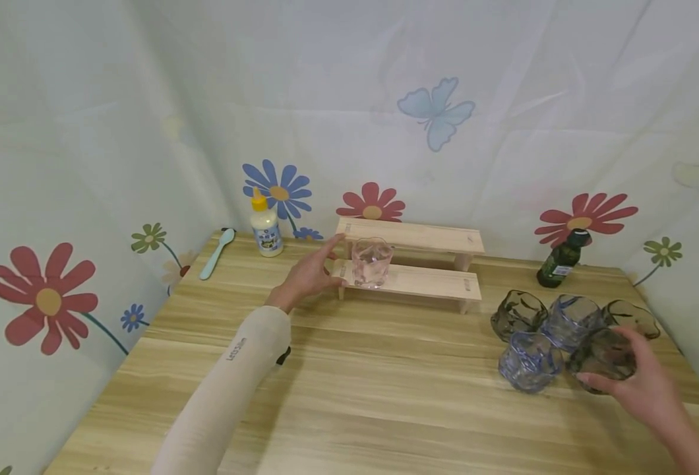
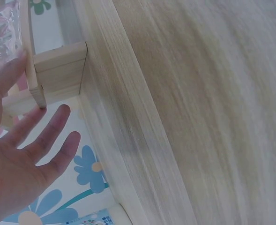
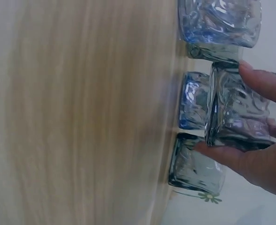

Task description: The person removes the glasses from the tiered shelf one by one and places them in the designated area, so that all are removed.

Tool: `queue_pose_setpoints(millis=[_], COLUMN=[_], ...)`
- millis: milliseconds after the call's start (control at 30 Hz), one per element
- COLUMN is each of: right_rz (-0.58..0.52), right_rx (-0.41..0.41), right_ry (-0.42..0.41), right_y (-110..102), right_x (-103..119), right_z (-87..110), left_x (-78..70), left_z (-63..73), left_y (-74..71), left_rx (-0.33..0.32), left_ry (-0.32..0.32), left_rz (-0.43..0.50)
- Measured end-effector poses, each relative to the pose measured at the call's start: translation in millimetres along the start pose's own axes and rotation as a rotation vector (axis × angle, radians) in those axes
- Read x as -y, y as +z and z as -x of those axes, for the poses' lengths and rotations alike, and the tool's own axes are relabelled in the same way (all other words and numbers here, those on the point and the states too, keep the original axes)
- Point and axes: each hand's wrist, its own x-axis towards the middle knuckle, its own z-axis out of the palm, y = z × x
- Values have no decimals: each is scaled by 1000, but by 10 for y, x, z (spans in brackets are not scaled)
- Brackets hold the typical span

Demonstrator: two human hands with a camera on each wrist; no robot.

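My right hand (image 1: 646, 382) grips a dark grey glass (image 1: 605, 359) with a wavy surface, thumb on one side and fingers on the other. In the right wrist view this glass (image 3: 238, 108) is off the table, in front of the other glasses. My left hand (image 1: 310, 274) is at the left end of a two-step wooden shelf (image 1: 415, 280), its fingers spread apart. The thumb lies by the shelf edge near a pink glass (image 1: 372, 264), which stands on the lower step; whether it touches the glass I cannot tell.
Two bluish glasses, a dark glass (image 1: 518, 315) and a brownish glass (image 1: 631, 316) stand around the held one. A green bottle (image 1: 562, 260) is behind them. At the back left are a glue-like bottle (image 1: 266, 231) with a yellow cap and a pale green spoon (image 1: 215, 254).
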Motion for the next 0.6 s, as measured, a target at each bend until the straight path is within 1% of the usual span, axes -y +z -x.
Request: queue_pose_setpoints(millis=[100, 267, 433, 600], right_rz=[-36, -96, -88, -88], right_rx=[12, 50, 74, 89], right_ry=[23, 87, 114, 121], right_y=[40, 104, 144, 167], right_x=[-18, -34, -44, -52], right_z=[-3, -15, -37, -67], left_x=[2, 9, 3, 6], left_z=[-10, -15, -23, -22], left_y=[4, 11, 4, 1], left_rx=[2, 8, 2, 5], left_ry=[-5, -7, -5, -3], left_rz=[6, 14, 10, 9])
